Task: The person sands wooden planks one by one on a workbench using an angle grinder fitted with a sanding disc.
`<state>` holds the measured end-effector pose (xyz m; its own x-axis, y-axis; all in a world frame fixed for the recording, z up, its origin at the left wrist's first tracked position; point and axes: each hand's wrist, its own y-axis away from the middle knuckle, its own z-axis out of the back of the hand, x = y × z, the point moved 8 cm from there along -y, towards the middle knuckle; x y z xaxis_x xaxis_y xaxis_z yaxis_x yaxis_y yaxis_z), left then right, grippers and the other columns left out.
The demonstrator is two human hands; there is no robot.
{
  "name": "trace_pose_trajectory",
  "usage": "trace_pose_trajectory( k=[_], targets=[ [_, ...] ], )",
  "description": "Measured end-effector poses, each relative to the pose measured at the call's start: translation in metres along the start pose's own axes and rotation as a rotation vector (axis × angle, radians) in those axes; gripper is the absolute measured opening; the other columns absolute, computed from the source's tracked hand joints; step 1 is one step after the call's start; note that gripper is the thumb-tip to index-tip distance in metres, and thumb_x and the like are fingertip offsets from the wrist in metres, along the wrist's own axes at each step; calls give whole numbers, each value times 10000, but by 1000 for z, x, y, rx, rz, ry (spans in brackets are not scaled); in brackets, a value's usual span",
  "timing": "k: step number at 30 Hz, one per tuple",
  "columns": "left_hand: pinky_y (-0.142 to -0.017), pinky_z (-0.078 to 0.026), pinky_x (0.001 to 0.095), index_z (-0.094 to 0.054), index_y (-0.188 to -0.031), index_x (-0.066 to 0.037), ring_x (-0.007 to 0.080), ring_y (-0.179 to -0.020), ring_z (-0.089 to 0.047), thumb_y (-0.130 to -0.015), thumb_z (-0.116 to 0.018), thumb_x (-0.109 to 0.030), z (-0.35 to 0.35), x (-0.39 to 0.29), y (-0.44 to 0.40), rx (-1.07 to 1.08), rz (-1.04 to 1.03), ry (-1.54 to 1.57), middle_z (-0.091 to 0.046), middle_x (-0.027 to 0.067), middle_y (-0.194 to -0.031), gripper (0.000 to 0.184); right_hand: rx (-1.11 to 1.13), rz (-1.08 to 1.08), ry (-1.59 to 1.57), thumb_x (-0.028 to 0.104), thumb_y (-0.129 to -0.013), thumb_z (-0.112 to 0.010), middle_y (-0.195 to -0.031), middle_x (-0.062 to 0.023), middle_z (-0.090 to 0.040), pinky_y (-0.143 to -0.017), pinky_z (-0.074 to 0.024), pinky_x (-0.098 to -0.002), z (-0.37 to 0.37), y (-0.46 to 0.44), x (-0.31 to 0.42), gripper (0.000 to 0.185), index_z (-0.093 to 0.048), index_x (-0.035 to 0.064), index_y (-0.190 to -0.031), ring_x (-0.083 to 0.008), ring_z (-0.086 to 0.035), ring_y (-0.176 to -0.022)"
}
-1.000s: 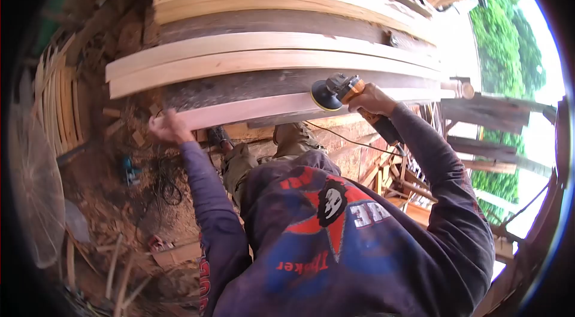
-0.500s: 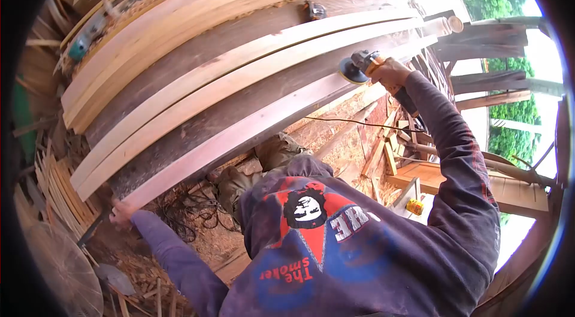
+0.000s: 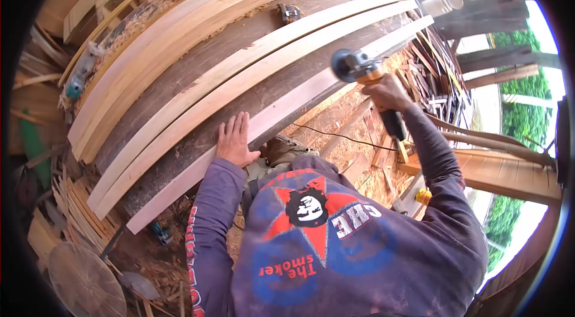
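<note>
Gone from the plank's left end, my left hand [image 3: 235, 142] now lies palm down near the middle of the near plank [image 3: 296, 99], close in front of my body. Its fingers [image 3: 242, 124] are wide and flat rather than wrapped round the wood, the thumb set apart on the near side. That leaves the left end of the plank unheld, and I judge the hand is now pressing from above, with its support closer to where the tool is. My right hand [image 3: 389, 91] keeps its fingers narrow around the angle grinder [image 3: 372, 72], holding it over the plank's right half. The round disc [image 3: 343, 65] has tipped more on edge than half a second ago, at the far side of the wood; whether it touches, I cannot tell. The near plank lies along the near edge of the dark surface [image 3: 175, 166], running from near left to far right. Beyond it, two pale planks [image 3: 257, 76] lie side by side, well clear of both hands. A cord [image 3: 344, 135] trails on the near side, below the plank.
</note>
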<state>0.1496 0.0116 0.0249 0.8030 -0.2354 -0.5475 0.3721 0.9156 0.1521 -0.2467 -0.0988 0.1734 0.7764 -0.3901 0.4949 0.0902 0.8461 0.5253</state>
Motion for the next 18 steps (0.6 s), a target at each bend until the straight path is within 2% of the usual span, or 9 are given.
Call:
trace_pose_trajectory(
  k=[2, 3, 5, 6, 7, 9, 11, 14, 18],
  targets=[
    [-1240, -305, 563, -432, -1543, -36, 363, -1476, -439, -747, -839, -226, -34, 25, 1, -42, -42, -24, -458, 186, -1604, 914, -14, -21, 9, 152, -790, -787, -780, -56, -682, -604, -566, -321, -32, 7, -11, 232, -731, -6, -951, -155, -665, -679],
    [-1237, -322, 567, -455, -1520, -27, 367, -1469, -449, -750, -847, -221, -39, 32, 1, -85, -64, -46, -466, 191, -1596, 886, 16, 90, 69, 172, -785, -797, -812, -70, -707, -624, -577, -328, -47, 21, 13, 278, -740, -3, -992, -152, -684, -711],
    [-1217, -364, 546, -495, -1472, -26, 386, -1445, -479, -732, -861, -199, -35, 30, 3, -52, -49, -33, -496, 183, -1574, 844, 24, -8, 1, 192, -773, -815, -883, -93, -747, -718, -594, -326, -70, 39, 27, 364, -742, 4, -1076, -170, -714, -784],
    [-1208, -380, 533, -490, -1474, -27, 390, -1436, -487, -728, -865, -197, -35, 36, 7, -35, 9, -51, -505, 175, -1565, 851, 57, 83, -213, 209, -765, -823, -889, -95, -749, -770, -587, -322, -82, 53, 46, 407, -730, 5, -1104, -173, -713, -816],
    [-1200, -395, 520, -485, -1475, -29, 394, -1427, -496, -724, -868, -194, -31, 40, 12, -18, 72, -70, -515, 167, -1555, 859, 31, 115, -133, 223, -747, -824, -898, -130, -756, -811, -590, -356, -93, 57, 49, 425, -717, 7, -1097, -233, -741, -857],
    [-1163, -426, 500, -487, -1460, -42, 394, -1358, -545, -721, -866, -181, -16, 44, 29, -35, 74, -120, -562, 179, -1467, 842, -15, 218, -45, 223, -728, -819, -932, -190, -760, -826, -596, -418, -108, 66, 70, 446, -699, 8, -1100, -342, -759, -897],
    [-1087, -457, 490, -511, -1397, -55, 381, -1222, -587, -720, -838, -128, 2, 69, 53, -123, 265, -214, -591, 178, -1303, 755, 36, 237, 46, 235, -740, -780, -926, -270, -738, -819, -589, -495, -133, 65, 70, 472, -662, 8, -1137, -460, -731, -919],
    [-1009, -464, 474, -540, -1291, -65, 364, -1100, -584, -704, -803, -67, 10, 97, 90, -116, 421, -362, -568, 156, -1161, 644, 114, 243, 64, 269, -755, -764, -879, -291, -725, -791, -578, -539, -163, 72, 81, 468, -621, -22, -1093, -493, -722, -861],
    [-997, -449, 461, -547, -1194, -73, 357, -1079, -572, -667, -767, -4, 21, 109, 114, -92, 467, -360, -556, 141, -1137, 575, 182, 274, 162, 297, -750, -778, -886, -293, -729, -784, -582, -533, -173, 77, 98, 506, -618, -27, -1104, -483, -728, -862]
  ],
)
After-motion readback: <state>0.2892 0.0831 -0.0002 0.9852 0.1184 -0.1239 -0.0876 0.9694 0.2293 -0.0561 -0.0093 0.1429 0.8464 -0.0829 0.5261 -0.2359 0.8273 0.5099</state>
